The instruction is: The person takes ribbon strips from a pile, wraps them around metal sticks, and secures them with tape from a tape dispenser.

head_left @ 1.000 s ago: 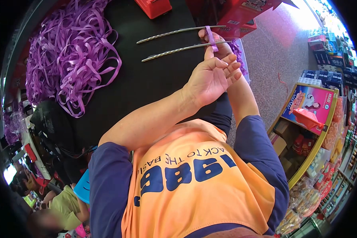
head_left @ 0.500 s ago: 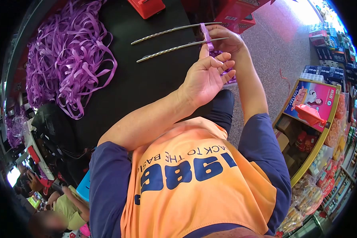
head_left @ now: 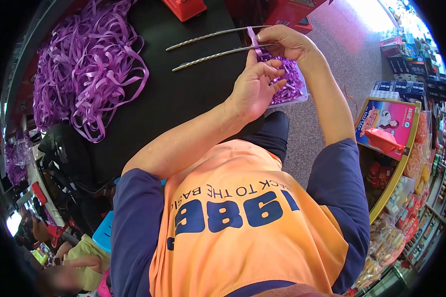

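Two thin metal rods [head_left: 208, 59], with twisted left ends, stick out side by side over the dark tabletop. A purple ribbon [head_left: 253, 40] runs across both rods near their right part. My right hand [head_left: 287, 42] is closed at the ribbon and the right ends of the rods, its fingers pinching the ribbon. My left hand [head_left: 252, 89] is palm up just below, with its index fingertip at the ribbon's lower end and its other fingers loosely bent and apart. Beneath the hands, a clear plastic box [head_left: 300, 100] holds many small purple ribbon pieces [head_left: 290, 81], partly hidden by my fingers.
A big tangled heap of purple ribbon [head_left: 84, 69] lies on the black table [head_left: 183, 99] at left. A red object [head_left: 186, 9] sits at the far edge. At right stands a display cabinet [head_left: 389, 126] with packaged goods. Another person [head_left: 86, 257] is at lower left.
My right hand has shifted slightly up and my left hand slightly left, uncovering more of the box of purple pieces. The rods' left ends have risen a little. The ribbon stays across them.
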